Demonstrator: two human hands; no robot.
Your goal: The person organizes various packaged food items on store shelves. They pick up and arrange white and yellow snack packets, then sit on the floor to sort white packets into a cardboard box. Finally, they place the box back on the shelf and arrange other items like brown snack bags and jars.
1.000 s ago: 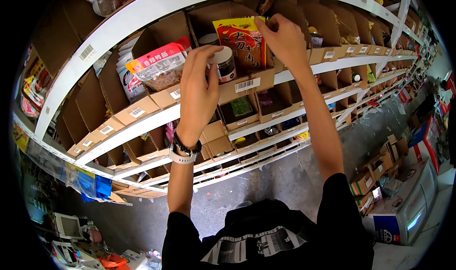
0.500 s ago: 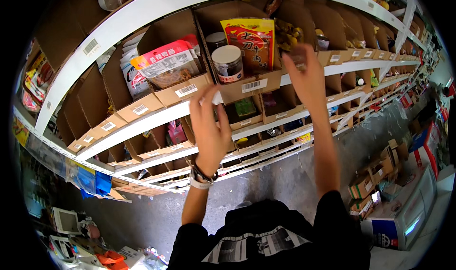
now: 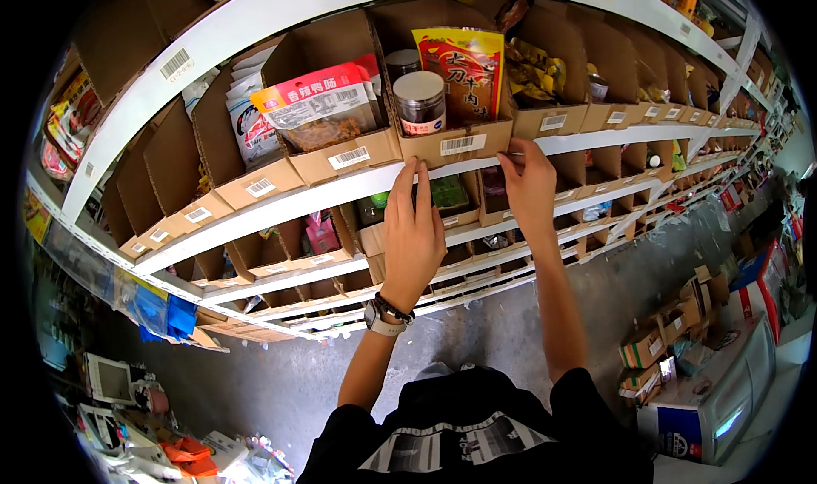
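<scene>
Head view: both hands are raised to the front of a cardboard box (image 3: pixel 451 144) that sits on a white shelf (image 3: pixel 281 203). The left hand (image 3: pixel 413 229) has its fingers stretched upward and loosely spread, the fingertips touching the lower front edge of the box where it meets the shelf; it grips nothing. The right hand (image 3: pixel 529 186) is likewise open, its fingertips pressed against the box's lower right corner, with nothing closed in it. Inside the box stand a dark jar (image 3: pixel 419 101) with a grey lid and, just beside it on the right, a red and yellow packet (image 3: pixel 459 67). A watch (image 3: pixel 380 321) circles the left wrist.
</scene>
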